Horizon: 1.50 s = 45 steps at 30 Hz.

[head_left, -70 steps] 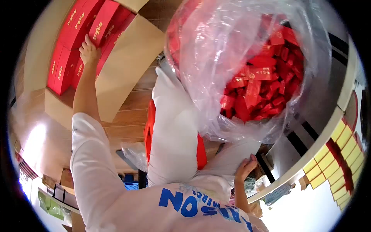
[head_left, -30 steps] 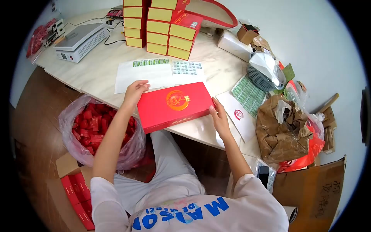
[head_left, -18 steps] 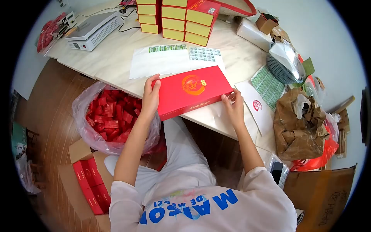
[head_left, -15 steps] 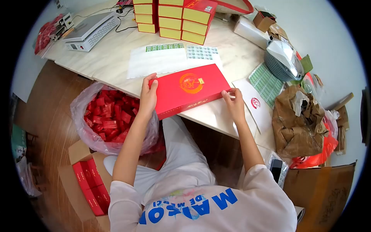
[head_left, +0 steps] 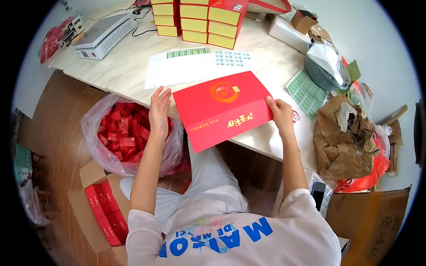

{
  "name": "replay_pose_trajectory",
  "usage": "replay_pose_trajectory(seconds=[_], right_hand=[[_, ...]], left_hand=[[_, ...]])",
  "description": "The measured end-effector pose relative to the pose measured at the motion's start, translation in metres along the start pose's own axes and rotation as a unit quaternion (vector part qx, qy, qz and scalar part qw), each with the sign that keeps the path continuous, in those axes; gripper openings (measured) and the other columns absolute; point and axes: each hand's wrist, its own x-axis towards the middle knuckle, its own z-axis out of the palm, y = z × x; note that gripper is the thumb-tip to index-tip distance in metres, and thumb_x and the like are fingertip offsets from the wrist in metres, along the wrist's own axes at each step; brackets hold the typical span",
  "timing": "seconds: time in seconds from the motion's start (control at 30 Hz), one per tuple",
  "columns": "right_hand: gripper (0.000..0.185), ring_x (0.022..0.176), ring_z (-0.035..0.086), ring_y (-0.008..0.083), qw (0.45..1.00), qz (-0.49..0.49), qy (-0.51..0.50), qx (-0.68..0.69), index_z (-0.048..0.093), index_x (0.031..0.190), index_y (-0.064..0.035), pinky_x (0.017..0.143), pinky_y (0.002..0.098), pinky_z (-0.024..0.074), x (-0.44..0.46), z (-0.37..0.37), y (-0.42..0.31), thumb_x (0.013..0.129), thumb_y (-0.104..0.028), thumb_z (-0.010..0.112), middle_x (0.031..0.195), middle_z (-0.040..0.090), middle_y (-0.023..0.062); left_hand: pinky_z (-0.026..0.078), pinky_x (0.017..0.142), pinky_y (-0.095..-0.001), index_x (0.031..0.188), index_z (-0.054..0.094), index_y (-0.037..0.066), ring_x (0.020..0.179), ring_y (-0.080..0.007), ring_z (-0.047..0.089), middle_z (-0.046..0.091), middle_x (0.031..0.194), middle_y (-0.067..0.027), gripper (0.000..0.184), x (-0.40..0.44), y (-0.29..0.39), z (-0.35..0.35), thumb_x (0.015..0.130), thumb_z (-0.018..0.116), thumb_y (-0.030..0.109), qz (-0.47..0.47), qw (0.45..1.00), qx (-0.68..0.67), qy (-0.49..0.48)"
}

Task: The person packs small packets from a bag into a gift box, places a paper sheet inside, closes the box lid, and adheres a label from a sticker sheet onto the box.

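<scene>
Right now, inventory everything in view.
table: 1, pale, centre
held box: 1, red, at table's front edge
stacked boxes: several, red-yellow, table's back
scale-like device: 1, grey, table's left
large sticker sheet: 1, green, table's right
paper: count unclear, white, mid-table
basket: 1, grey, table's right
paper bag: 1, brown, right
phone: 1, dark, lower right
big plastic bag: 1, clear, floor left
packets: many, red, inside that bag
carton: 1, brown, lower left
left hand: 1, bare, beside held box
right hand: 1, bare, gripping it

White T-shirt (head_left: pixel 270 248) — blue lettering (head_left: pixel 230 240)
</scene>
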Motion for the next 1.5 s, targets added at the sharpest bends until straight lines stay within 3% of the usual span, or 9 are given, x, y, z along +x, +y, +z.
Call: replay_pose_trajectory(seconds=[0.17, 0.47, 0.63, 0.7, 0.8, 0.93, 1.13, 1.27, 1.5], right_hand=[[0.041, 0.05, 0.044, 0.0058, 0.991, 0.094, -0.021, 0.092, 0.065, 0.076, -0.0015, 0.046, 0.0221, 0.0337, 0.002, -0.009, -0.004, 0.092, -0.039, 0.057, 0.059, 0.053, -0.0006], [0.031, 0.047, 0.033, 0.0041, 0.882, 0.091, -0.041, 0.46, 0.06, 0.084, -0.0068, 0.044, 0.0215, 0.0254, 0.008, -0.028, -0.003, 0.099, -0.03, 0.046, 0.061, 0.049, -0.0043], [0.035, 0.058, 0.046, 0.0064, 0.864, 0.038, -0.094, 0.493, 0.06, 0.095, -0.006, 0.052, 0.0227, 0.0371, 0.011, -0.028, 0.009, 0.099, -0.037, 0.043, 0.072, 0.057, -0.0015], [0.044, 0.087, 0.059, 0.014, 0.863, 0.045, 0.014, 0.503, 0.057, 0.109, -0.0034, 0.076, 0.0289, 0.0478, 0.008, -0.016, 0.005, 0.099, -0.043, 0.039, 0.098, 0.063, 0.0058], [0.052, 0.112, 0.055, 0.021, 0.849, 0.02, -0.013, 0.528, 0.053, 0.118, -0.0024, 0.096, 0.0361, 0.0428, 0.009, -0.022, 0.026, 0.098, -0.047, 0.036, 0.118, 0.059, 0.01], [0.065, 0.116, 0.051, 0.0249, 0.828, 0.026, 0.011, 0.559, 0.046, 0.128, -0.0032, 0.1, 0.0391, 0.0417, 0.011, -0.02, 0.034, 0.095, -0.057, 0.031, 0.127, 0.052, 0.0115], [0.065, 0.119, 0.049, 0.0258, 0.802, 0.048, -0.054, 0.593, 0.044, 0.13, -0.0033, 0.098, 0.04, 0.0434, 0.015, -0.027, 0.043, 0.095, -0.057, 0.03, 0.129, 0.05, 0.0121], [0.055, 0.112, 0.053, 0.0256, 0.804, 0.055, -0.056, 0.589, 0.047, 0.125, -0.0032, 0.095, 0.0392, 0.0451, 0.021, -0.042, 0.044, 0.099, -0.048, 0.03, 0.124, 0.054, 0.011], [0.052, 0.104, 0.056, 0.025, 0.788, 0.04, 0.097, 0.607, 0.049, 0.122, -0.003, 0.09, 0.0385, 0.0459, -0.017, -0.038, -0.058, 0.1, -0.045, 0.027, 0.111, 0.059, 0.0118]], left_hand=[[0.027, 0.11, -0.0353, 0.138, 0.036, 0.005, 0.129, -0.0237, 0.039, 0.046, 0.135, -0.0162, 0.049, -0.015, 0.0, 0.0, 0.089, 0.045, 0.01, 0.01, 0.993, 0.071, -0.097], [0.038, 0.099, -0.0347, 0.139, 0.03, 0.004, 0.109, -0.0201, 0.05, 0.053, 0.111, -0.0085, 0.068, -0.022, -0.007, 0.035, 0.082, 0.066, 0.006, -0.006, 0.985, 0.133, -0.109], [0.045, 0.083, -0.0285, 0.128, 0.043, -0.001, 0.1, -0.0197, 0.057, 0.058, 0.108, -0.012, 0.044, -0.022, -0.033, 0.047, 0.091, 0.057, 0.018, -0.086, 0.984, 0.133, -0.08], [0.044, 0.087, -0.0306, 0.119, 0.047, -0.001, 0.103, -0.0242, 0.055, 0.056, 0.109, -0.0175, 0.036, -0.033, -0.041, 0.06, 0.093, 0.054, 0.023, -0.091, 0.991, 0.091, -0.042], [0.039, 0.095, -0.0357, 0.116, 0.045, 0.001, 0.114, -0.0302, 0.047, 0.042, 0.125, -0.022, 0.034, -0.056, -0.024, 0.08, 0.092, 0.055, 0.023, -0.032, 0.997, 0.069, -0.007], [0.032, 0.103, -0.0441, 0.118, 0.042, 0.006, 0.127, -0.0372, 0.031, 0.018, 0.14, -0.0236, 0.043, -0.086, 0.03, 0.097, 0.084, 0.066, 0.015, 0.232, 0.928, 0.293, 0.005], [0.037, 0.1, -0.0444, 0.123, 0.035, 0.01, 0.123, -0.0355, 0.039, 0.023, 0.138, -0.0211, 0.07, -0.074, 0.009, 0.091, 0.069, 0.08, 0.009, 0.389, 0.914, 0.109, -0.013], [0.039, 0.097, -0.0407, 0.104, 0.053, 0.01, 0.119, -0.0318, 0.043, 0.031, 0.135, -0.0187, 0.041, -0.079, 0.032, 0.082, 0.07, 0.077, 0.006, 0.408, 0.868, 0.279, -0.039], [0.042, 0.089, -0.033, 0.092, 0.055, 0.003, 0.102, -0.0235, 0.054, 0.055, 0.111, -0.0144, 0.019, -0.056, 0.024, 0.088, 0.079, 0.068, 0.007, 0.256, 0.95, 0.17, -0.064]])
